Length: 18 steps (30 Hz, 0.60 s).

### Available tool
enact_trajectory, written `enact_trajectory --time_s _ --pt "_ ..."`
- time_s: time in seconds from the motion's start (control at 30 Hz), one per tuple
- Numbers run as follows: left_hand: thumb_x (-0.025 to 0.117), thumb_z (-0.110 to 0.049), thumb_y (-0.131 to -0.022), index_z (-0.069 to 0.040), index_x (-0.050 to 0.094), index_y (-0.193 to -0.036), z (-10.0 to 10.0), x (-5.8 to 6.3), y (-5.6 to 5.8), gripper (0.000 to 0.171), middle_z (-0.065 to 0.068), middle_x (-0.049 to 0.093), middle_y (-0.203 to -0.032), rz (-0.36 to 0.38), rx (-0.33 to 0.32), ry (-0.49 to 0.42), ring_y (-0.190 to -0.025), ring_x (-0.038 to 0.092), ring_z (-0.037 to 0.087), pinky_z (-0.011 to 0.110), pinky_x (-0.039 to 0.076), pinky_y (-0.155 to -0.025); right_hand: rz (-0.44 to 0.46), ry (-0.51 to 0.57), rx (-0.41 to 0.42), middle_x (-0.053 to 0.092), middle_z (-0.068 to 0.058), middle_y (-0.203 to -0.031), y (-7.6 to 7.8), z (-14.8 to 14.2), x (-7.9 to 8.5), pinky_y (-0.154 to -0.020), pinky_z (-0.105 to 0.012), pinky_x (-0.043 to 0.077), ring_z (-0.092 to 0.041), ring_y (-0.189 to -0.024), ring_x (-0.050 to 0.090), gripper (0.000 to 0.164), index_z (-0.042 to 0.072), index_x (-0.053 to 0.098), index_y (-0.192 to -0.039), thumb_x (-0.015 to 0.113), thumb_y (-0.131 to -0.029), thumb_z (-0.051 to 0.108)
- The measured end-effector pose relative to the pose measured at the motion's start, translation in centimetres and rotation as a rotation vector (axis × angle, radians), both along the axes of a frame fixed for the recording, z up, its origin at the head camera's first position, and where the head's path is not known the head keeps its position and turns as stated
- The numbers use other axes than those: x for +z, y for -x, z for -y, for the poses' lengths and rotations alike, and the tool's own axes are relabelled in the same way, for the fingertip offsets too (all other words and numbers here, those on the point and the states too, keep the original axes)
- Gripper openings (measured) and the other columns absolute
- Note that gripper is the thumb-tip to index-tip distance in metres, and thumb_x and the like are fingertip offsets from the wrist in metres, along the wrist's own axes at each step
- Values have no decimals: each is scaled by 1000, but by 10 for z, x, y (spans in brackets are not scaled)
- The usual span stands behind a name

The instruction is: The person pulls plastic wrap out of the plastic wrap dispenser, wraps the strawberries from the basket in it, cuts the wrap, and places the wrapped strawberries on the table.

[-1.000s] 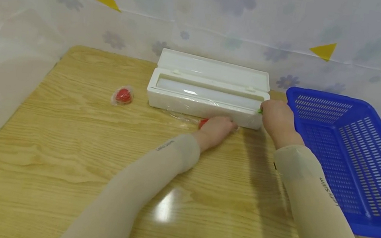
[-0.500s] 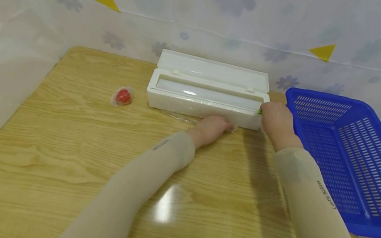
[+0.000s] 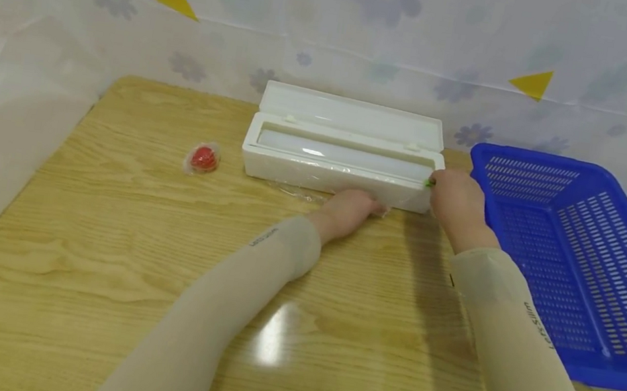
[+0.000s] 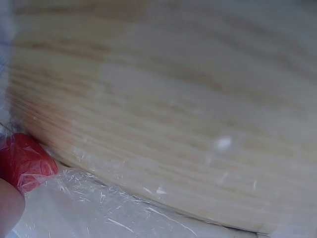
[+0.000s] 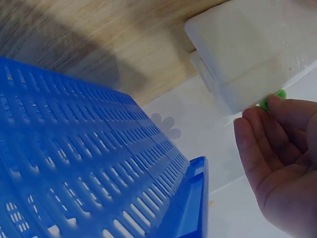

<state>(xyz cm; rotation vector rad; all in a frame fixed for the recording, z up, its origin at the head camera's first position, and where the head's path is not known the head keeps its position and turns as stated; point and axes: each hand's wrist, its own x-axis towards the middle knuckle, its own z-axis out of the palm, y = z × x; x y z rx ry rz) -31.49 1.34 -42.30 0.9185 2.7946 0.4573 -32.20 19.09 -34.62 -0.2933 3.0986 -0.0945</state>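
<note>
A white cling film dispenser [image 3: 334, 178] lies along the back of the table, its lid raised and the film roll [image 3: 343, 153] showing inside. My left hand [image 3: 347, 210] is low against its front, gripping a small red thing [image 4: 27, 161] wrapped in clear film; the head view hides this thing behind the hand. Crinkled cling film [image 4: 114, 203] spreads from it in the left wrist view. At the dispenser's right end, my right hand [image 3: 457, 199] pinches a small green slide cutter [image 5: 272, 100] between thumb and fingers, the other fingers curled loosely.
Left of the dispenser sits another small red round thing [image 3: 204, 158] wrapped in clear film. A blue plastic basket [image 3: 572, 369] with slotted sides stands at the right, close to my right forearm. A flower-patterned sheet [image 3: 337, 25] hangs behind the wooden table [image 3: 102, 246].
My left hand has shifted slightly left along the dispenser's front, and the red thing that showed beside it is now hidden. The right hand has stayed at the dispenser's right end.
</note>
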Motion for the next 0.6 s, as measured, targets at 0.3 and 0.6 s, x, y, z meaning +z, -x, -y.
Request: enact_trajectory --time_s 0.3,0.6 --pt "42 -32 -99 -20 58 -125 -3 -1 -1 33 4 62 -124 44 25 -32 -117 56 22 33 38 -106 17 45 -1 63 -27 -107 -3 -5 -2 -75 -56 49 -44 -91 60 26 -1 65 -109 45 -92 2" --pt "40 -30 -100 -23 56 -128 -2 -3 1 34 2 60 -128 -10 0 11 -119 55 21 33 39 -105 128 496 -317 29 -36 -139 -3 -14 -26 -105 -54 32 -47 -128 31 87 -9 13 -144 61 -84 32"
